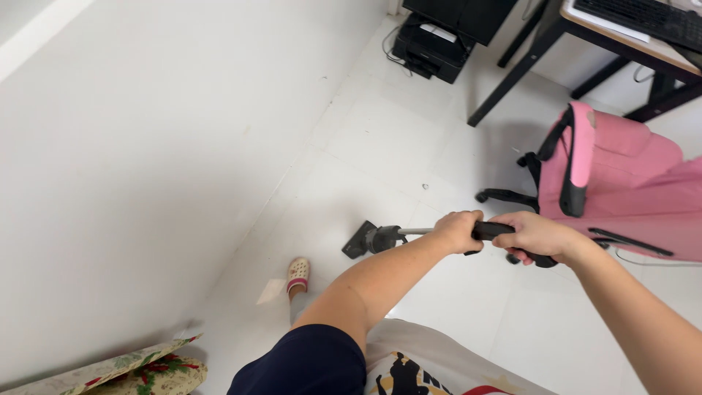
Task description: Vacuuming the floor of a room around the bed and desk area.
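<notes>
Both hands, left (457,231) and right (536,235), wrap fingers tight around the vacuum (380,238) handle, just left of the pink chair (621,190).

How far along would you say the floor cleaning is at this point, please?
Done: cannot tell; the white floor by the wall shows a few dark specks. In hand: both hands grip the vacuum handle, left hand ahead of right hand, with the head on the tiles near the foot. Left: apparently the area around the pink chair and under the desk.
</notes>
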